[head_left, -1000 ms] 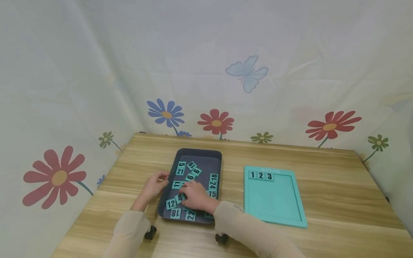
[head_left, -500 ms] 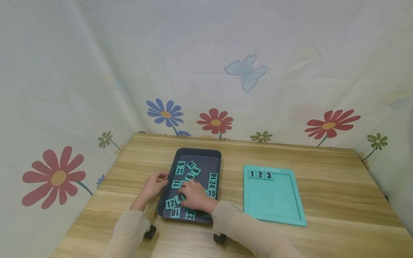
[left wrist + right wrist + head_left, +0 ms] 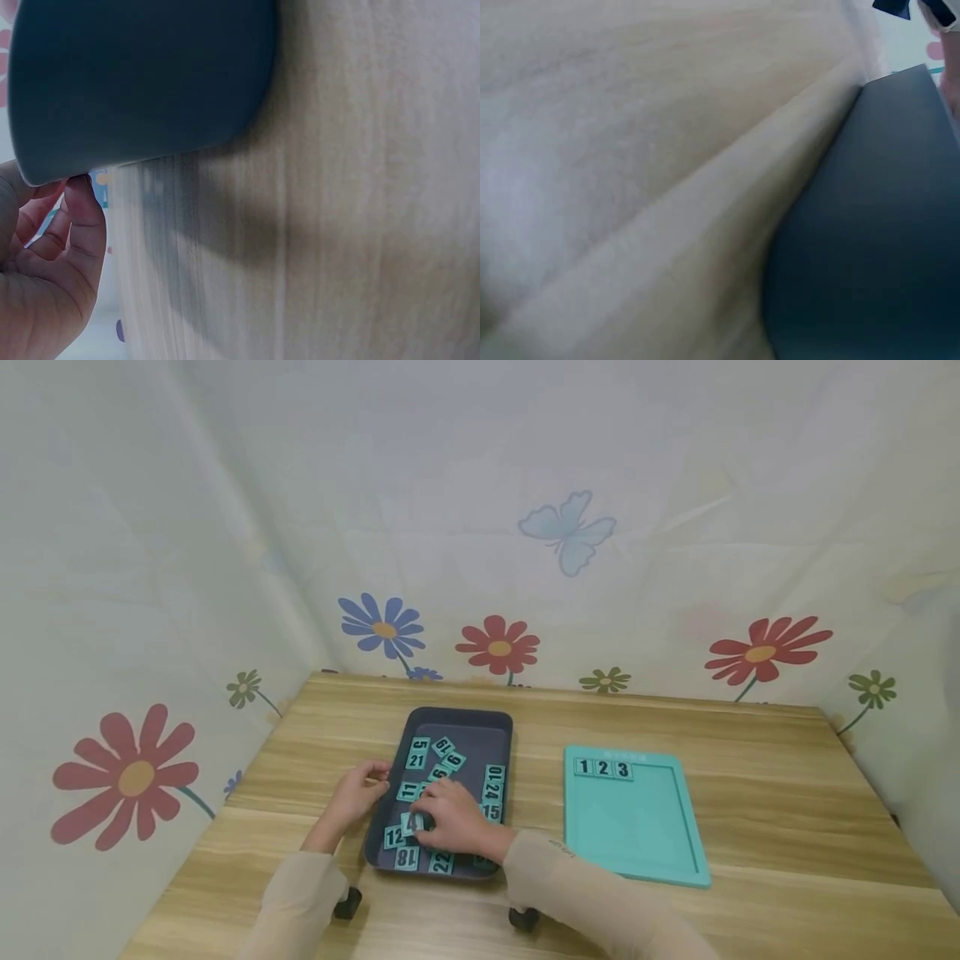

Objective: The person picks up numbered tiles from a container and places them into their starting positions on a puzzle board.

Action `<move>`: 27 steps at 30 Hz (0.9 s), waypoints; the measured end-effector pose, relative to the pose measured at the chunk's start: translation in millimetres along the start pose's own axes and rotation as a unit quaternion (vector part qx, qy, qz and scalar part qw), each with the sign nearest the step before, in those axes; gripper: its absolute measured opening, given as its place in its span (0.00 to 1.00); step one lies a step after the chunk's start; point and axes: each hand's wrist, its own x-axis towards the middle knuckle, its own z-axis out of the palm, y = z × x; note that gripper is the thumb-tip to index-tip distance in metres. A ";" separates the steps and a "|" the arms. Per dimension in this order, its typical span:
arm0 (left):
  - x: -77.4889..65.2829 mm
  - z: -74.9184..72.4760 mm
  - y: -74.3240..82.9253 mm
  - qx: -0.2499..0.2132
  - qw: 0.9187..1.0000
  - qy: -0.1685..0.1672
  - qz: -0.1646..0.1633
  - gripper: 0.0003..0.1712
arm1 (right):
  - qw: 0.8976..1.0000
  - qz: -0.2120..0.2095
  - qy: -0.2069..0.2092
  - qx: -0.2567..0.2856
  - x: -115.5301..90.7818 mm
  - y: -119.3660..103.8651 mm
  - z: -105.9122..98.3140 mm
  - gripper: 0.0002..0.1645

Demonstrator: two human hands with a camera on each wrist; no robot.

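Observation:
In the head view a dark tray (image 3: pixel 480 740) holds several teal number tiles. My left hand (image 3: pixel 360 793) grips its left rim; the left wrist view shows the thumb and curled fingers (image 3: pixel 86 225) at the tray's edge. Reaching over the tray's lower half, my right hand (image 3: pixel 456 818) pinches the "4" tile (image 3: pixel 410 825) between thumb and fingertips. That tile is tilted up beside the "12" tile (image 3: pixel 393 837). Some tiles are hidden under the right hand. Only the tray's outer wall (image 3: pixel 870 225) and the tabletop fill most of the right wrist view.
A teal frame board (image 3: pixel 630 827) lies to the right of the tray, with tiles "1", "2" and "3" (image 3: pixel 623 769) in a row at its upper left. The wooden table (image 3: pixel 780 793) backs onto a flower-printed curtain (image 3: pixel 420 527).
The "4" tile has tipped up and shifted slightly left in my right fingers. My left hand stays at the tray's rim. The view has shifted slightly.

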 end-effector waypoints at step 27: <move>1.3 2.7 -1.7 0.006 1.000 0.011 0.007 0.18 | 0.998 0.020 0.028 0.053 -42.3 45.1 -76.2 0.17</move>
